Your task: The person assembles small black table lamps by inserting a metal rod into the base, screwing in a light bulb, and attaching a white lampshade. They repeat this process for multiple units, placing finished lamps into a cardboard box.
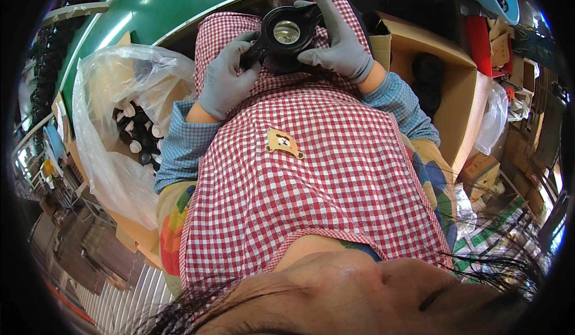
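Note:
Over my lap is a black, round, lamp-like part (286, 32) with a clear lens in its middle. My left hand (230, 77), in a grey glove, is closed round its lower left side, fingers at the edge and thumb below. My right hand (341, 41), gloved in grey too, holds the opposite side; its thumb lies near the lower rim while the index finger stretches upward. The part's underside and some of the right fingers are hidden. A red-and-white checked apron (299, 191) covers my lap beneath both hands.
To my left stands a box lined with a clear plastic bag (96, 137), holding several black-and-white pieces (141, 134). At my right is an open cardboard box (458, 95) with dark items inside. A green tabletop (162, 5) runs ahead; a blue basin (503, 2) sits far right.

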A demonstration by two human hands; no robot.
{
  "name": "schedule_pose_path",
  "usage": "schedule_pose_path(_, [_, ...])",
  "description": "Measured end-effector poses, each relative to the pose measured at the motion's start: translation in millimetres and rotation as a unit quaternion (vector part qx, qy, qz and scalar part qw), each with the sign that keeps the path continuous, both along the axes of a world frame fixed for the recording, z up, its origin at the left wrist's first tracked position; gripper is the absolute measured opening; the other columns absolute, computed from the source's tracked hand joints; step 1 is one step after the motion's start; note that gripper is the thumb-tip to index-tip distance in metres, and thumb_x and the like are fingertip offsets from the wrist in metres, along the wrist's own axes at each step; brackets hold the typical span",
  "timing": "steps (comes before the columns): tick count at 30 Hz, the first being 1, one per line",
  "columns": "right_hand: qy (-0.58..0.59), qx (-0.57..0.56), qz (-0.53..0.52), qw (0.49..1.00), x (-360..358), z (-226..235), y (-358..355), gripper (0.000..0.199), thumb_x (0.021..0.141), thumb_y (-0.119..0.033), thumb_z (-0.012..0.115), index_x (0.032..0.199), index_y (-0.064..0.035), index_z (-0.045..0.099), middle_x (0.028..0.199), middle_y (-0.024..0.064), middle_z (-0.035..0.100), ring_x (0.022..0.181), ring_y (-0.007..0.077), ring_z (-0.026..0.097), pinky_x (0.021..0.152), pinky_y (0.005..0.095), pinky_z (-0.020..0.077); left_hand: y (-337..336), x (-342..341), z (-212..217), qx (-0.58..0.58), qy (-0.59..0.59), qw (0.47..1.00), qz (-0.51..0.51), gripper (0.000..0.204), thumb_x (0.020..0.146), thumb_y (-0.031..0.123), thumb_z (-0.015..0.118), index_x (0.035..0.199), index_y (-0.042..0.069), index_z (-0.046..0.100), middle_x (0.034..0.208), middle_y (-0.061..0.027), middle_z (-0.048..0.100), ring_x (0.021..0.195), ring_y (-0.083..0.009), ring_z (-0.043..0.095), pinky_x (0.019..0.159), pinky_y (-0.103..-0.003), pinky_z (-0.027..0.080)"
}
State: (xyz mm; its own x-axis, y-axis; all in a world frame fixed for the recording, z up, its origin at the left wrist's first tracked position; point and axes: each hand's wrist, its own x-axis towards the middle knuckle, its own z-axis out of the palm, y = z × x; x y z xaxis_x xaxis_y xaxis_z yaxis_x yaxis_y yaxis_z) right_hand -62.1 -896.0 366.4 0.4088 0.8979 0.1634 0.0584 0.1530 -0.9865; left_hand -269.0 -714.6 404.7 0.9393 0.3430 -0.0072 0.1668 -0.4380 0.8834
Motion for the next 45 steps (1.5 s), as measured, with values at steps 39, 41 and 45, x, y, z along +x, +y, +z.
schedule_pose_path(39, [-0.036,-0.154,0.014,0.987,49,65,16,0.039,0.101,-0.020,0.062,0.135,-0.0010,0.064,0.124,0.0139,0.069,0.113,0.0209,0.065,0.100,0.0336,0.0509,9,19,23,0.036,-0.020,0.999,0.004,0.030,0.081,-0.001,0.074,0.111,-0.004,0.068,0.131,-0.0182,0.068,0.109,-0.0189,0.069,0.091,-0.030,0.055])
schedule_pose_path(41, [-0.143,-0.189,0.030,0.971,50,65,27,0.043,0.098,-0.025,0.065,0.135,-0.0023,0.064,0.124,0.0154,0.071,0.108,0.0240,0.069,0.096,0.0351,0.0546,8,21,25,0.047,-0.021,0.999,0.004,0.030,0.081,-0.001,0.074,0.110,-0.004,0.068,0.130,-0.0181,0.069,0.108,-0.0181,0.069,0.090,-0.030,0.055])
schedule_pose_path(45, [-0.358,-0.241,0.030,0.902,48,55,41,0.052,0.093,-0.039,0.065,0.135,-0.0077,0.066,0.119,0.0168,0.073,0.104,0.0307,0.073,0.094,0.0400,0.0580,7,21,28,0.072,-0.007,0.997,0.000,0.029,0.081,-0.001,0.073,0.110,-0.004,0.069,0.129,-0.0171,0.070,0.104,-0.0168,0.069,0.088,-0.029,0.055])
